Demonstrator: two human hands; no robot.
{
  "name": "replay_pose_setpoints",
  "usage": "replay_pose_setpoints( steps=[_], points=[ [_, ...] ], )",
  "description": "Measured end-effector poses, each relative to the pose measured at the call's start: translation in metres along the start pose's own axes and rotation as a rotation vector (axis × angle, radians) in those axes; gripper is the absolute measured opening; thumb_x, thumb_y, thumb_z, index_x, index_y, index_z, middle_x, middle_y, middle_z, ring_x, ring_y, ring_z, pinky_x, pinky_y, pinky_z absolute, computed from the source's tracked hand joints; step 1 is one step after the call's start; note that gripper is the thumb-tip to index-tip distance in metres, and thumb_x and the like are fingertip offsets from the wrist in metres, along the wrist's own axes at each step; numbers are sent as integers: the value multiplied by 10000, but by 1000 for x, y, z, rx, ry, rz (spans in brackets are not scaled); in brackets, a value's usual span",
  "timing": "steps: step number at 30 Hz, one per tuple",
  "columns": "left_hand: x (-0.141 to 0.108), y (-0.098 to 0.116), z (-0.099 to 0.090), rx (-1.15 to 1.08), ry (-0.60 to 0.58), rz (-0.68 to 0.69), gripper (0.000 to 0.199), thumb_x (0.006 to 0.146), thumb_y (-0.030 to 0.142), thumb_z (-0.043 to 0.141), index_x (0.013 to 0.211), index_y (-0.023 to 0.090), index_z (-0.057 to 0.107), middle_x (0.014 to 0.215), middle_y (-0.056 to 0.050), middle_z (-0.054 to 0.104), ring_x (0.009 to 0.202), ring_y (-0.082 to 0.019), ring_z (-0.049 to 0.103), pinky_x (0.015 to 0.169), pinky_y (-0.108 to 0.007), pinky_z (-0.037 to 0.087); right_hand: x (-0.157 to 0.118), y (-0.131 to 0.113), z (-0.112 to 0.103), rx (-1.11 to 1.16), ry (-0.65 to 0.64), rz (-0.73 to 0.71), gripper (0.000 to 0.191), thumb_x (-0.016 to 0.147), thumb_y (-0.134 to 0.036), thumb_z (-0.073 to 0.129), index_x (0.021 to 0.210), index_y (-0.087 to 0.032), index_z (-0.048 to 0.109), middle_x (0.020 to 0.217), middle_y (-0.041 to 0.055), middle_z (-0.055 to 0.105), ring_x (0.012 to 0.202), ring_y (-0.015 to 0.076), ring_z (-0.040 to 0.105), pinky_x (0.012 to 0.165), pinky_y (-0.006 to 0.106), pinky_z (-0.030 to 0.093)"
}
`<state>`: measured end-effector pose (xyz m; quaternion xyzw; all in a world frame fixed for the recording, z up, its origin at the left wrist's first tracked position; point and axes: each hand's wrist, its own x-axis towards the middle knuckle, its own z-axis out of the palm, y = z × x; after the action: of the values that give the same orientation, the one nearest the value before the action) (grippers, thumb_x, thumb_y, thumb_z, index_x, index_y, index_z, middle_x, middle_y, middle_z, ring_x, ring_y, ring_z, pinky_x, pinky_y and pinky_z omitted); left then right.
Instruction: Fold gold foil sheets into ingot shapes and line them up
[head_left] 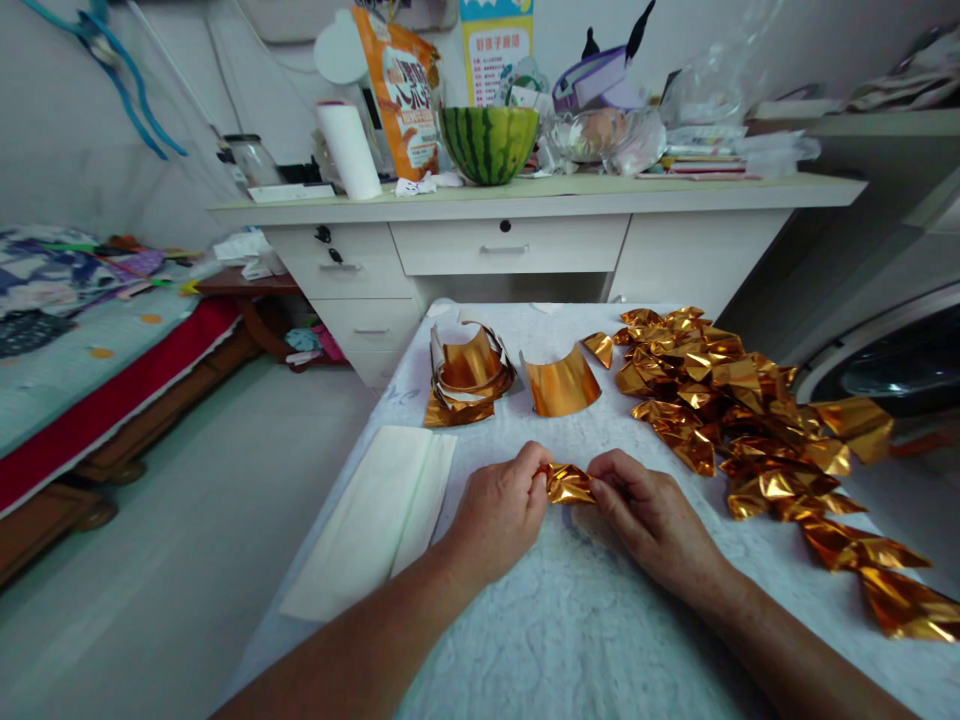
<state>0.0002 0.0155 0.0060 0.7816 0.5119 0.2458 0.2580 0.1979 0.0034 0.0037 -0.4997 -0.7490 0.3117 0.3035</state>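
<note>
Between my two hands, low over the cloth-covered table, is a gold foil piece (570,484). My left hand (504,510) pinches its left end, and my right hand (651,520) pinches its right end. Beyond them lies a curved gold sheet (562,384), with curled gold strips (469,370) to its left. A small folded gold piece (599,348) sits near the far edge. To the right, a long pile of twisted gold foil pieces (735,400) spreads toward the table's right edge. White paper sheets (367,520) lie left of my left hand.
Behind the table stands a white desk (510,243) holding a watermelon half (489,143), an orange bag (401,95), a paper roll (349,150) and plastic bags. A bed (82,360) is at the left, a washing machine (892,340) at the right.
</note>
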Motion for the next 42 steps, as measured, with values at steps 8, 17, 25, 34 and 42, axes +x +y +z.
replay_pose_setpoints(
  steps=[8, 17, 25, 34, 42],
  points=[
    [4, -3, -8, -214, 47, -123, 152, 835, 119, 448, 930, 220, 509, 505, 94, 434, 473, -115, 430, 507, -220, 244, 2, 3, -6, 11, -37, -176, 335, 877, -137, 522, 1189, -255, 492, 925, 28, 603, 791, 173, 584, 672, 278, 451],
    [5, -14, -9, -661, -82, -130, 202, 907, 368, 508, 971, 183, 557, 638, 67, 434, 559, -96, 365, 529, -218, 275, 4, 12, -10, 203, 7, -75, 92, 930, -195, 515, 947, -238, 594, 856, 15, 591, 777, 155, 565, 682, 269, 441],
    [11, -14, -16, -980, -188, -90, 296, 790, 378, 671, 957, 153, 579, 750, 24, 521, 670, -105, 448, 623, -227, 353, 8, 12, -19, 615, 11, 8, 118, 871, -332, 669, 849, -218, 646, 963, 18, 536, 714, 111, 503, 622, 236, 440],
    [11, -23, -7, -1126, -237, -204, 340, 759, 427, 731, 865, 144, 576, 738, 8, 575, 635, -102, 530, 633, -245, 409, 7, 9, -19, 744, -78, 128, 155, 846, -339, 716, 919, -210, 669, 776, -6, 622, 692, 109, 533, 653, 238, 432],
    [11, -23, -5, -1123, -268, -223, 355, 748, 438, 749, 825, 134, 582, 720, -2, 609, 583, -89, 532, 580, -232, 397, 7, 8, -19, 769, -45, 153, 200, 804, -364, 759, 844, -189, 671, 705, -8, 649, 644, 96, 558, 625, 229, 441]
  ],
)
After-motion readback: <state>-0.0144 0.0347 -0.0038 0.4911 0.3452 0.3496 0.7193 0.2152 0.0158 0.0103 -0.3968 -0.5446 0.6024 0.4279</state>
